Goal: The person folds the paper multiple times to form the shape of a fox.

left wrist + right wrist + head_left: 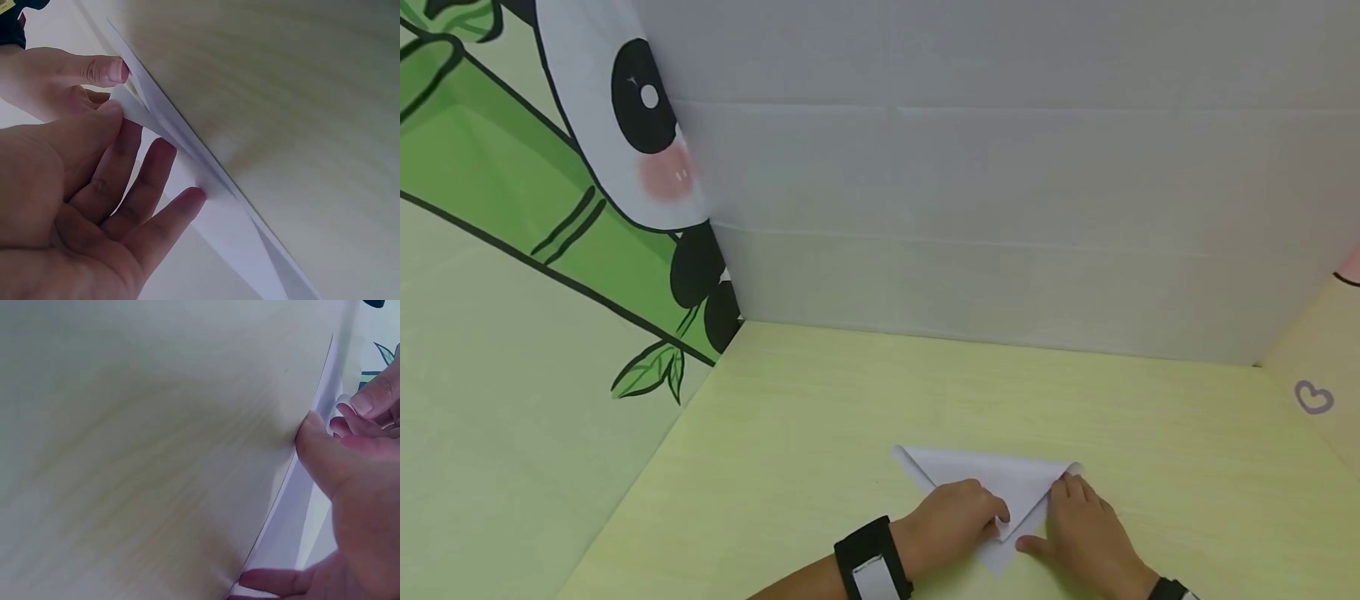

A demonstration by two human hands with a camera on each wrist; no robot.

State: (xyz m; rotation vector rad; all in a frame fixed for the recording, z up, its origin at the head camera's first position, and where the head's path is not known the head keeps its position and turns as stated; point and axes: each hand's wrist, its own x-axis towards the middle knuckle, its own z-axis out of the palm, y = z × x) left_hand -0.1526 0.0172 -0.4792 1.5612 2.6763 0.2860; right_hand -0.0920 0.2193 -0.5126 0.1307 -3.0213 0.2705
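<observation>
A sheet of white paper, folded into a triangle with its long edge at the back, lies on the table. My left hand pinches the tip of the upper flap between thumb and fingers; in the left wrist view the flap corner is lifted between them. My right hand lies along the right side of the paper, its fingers extended toward the far right corner and its thumb spread to the left near the front point. In the right wrist view, the right thumb touches the paper's edge.
The pale yellow table extends around the paper. A grey-white wall panel rises behind it. On the left stands a panel with a cartoon panda and green bamboo; on the right, a panel bears a purple heart.
</observation>
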